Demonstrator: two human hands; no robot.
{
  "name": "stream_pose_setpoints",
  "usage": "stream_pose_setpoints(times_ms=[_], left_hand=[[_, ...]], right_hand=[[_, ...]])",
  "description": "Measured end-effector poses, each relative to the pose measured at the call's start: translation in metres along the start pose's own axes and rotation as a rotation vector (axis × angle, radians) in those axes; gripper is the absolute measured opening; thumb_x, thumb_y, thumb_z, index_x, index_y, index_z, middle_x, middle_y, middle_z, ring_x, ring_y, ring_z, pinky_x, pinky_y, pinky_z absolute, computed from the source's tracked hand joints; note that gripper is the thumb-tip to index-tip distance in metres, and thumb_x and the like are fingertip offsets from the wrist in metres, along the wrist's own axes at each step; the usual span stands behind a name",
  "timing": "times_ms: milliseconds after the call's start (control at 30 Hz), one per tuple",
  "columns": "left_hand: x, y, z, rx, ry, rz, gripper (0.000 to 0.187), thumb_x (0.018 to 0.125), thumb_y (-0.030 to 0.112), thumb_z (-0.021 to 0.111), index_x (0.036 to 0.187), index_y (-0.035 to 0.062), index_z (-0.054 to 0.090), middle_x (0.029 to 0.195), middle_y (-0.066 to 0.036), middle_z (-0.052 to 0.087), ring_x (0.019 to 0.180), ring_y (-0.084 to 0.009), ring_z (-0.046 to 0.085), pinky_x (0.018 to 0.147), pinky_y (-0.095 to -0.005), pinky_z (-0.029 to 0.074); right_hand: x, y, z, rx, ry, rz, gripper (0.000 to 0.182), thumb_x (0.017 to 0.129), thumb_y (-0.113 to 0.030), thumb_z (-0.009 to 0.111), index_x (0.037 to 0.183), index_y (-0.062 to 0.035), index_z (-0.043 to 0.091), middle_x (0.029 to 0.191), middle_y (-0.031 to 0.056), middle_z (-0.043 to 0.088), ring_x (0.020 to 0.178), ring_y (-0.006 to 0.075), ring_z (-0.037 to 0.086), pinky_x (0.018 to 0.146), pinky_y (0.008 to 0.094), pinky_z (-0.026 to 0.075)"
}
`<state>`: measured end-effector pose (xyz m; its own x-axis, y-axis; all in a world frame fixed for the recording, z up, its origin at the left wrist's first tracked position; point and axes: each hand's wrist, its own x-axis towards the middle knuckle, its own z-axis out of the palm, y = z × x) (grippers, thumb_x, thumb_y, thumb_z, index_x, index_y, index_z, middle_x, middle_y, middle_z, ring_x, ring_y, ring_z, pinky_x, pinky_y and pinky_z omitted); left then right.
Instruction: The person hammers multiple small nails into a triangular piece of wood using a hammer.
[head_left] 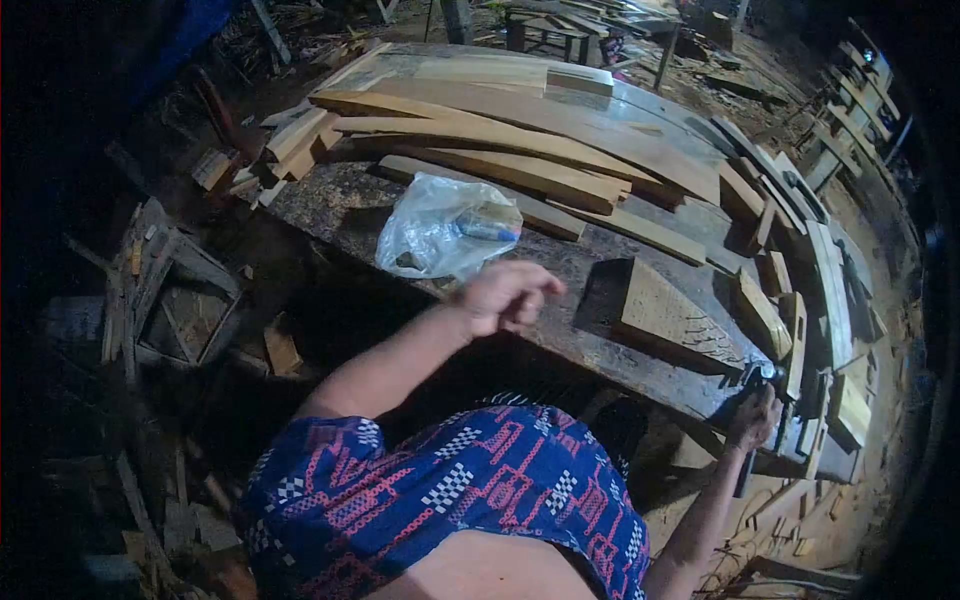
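Note:
My left hand [508,297] is over the near edge of the dark workbench [330,205], its fingers partly curled and apart with nothing between them. Just beyond it lies a clear plastic bag [445,225] with a small blue and red item inside. At the right end of the bench, my right hand [757,418] is closed round a hammer [766,371], whose metal head shows above the fingers. Left of that head, a wedge-shaped wooden block [672,312] rests on the bench, with several dark nails [712,338] on its narrowing end.
Long curved boards [480,135] lie along the far side of the bench. More wood pieces and a long pale strip [828,290] crowd the right end. A wooden frame [185,300] stands on the ground at left, and another table [590,22] is behind.

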<state>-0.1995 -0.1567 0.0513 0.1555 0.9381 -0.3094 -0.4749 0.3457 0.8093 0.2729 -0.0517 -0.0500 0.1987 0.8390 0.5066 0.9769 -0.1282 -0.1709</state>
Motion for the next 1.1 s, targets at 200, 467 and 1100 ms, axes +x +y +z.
stream_pose_setpoints(times_ms=[200,467,1100], left_hand=[[-0.042,0.056,-0.132,0.651,0.837,0.733,0.017,0.084,0.018,0.065,0.082,0.0009,0.066,0.068,0.001,0.059,0.061,-0.0078,0.053,0.056,-0.0235,0.044],[-0.073,0.069,-0.164,1.076,0.73,0.189,0.026,0.08,0.024,0.071,0.068,0.0013,0.065,0.062,0.002,0.058,0.058,-0.0045,0.048,0.052,-0.0237,0.039],[0.022,0.071,-0.053,0.022,0.039,0.455,0.015,0.081,0.015,0.066,0.094,0.0064,0.064,0.088,-0.002,0.064,0.079,-0.0114,0.061,0.072,-0.0277,0.05]], right_hand=[[-0.002,0.004,0.009,-0.01,0.114,-0.086,0.026,0.081,-0.012,0.055,0.107,-0.0102,0.058,0.088,0.0166,0.055,0.083,0.0371,0.054,0.071,0.0461,0.044],[-0.002,0.002,0.008,-0.01,0.051,-0.039,0.034,0.081,-0.014,0.054,0.114,-0.0071,0.056,0.093,0.0177,0.053,0.091,0.0368,0.053,0.076,0.0468,0.043],[-0.011,-0.186,-0.126,1.042,-0.232,-0.379,0.045,0.064,0.003,0.065,0.109,-0.0029,0.061,0.106,0.0146,0.059,0.1,0.03,0.056,0.089,0.0377,0.043]])
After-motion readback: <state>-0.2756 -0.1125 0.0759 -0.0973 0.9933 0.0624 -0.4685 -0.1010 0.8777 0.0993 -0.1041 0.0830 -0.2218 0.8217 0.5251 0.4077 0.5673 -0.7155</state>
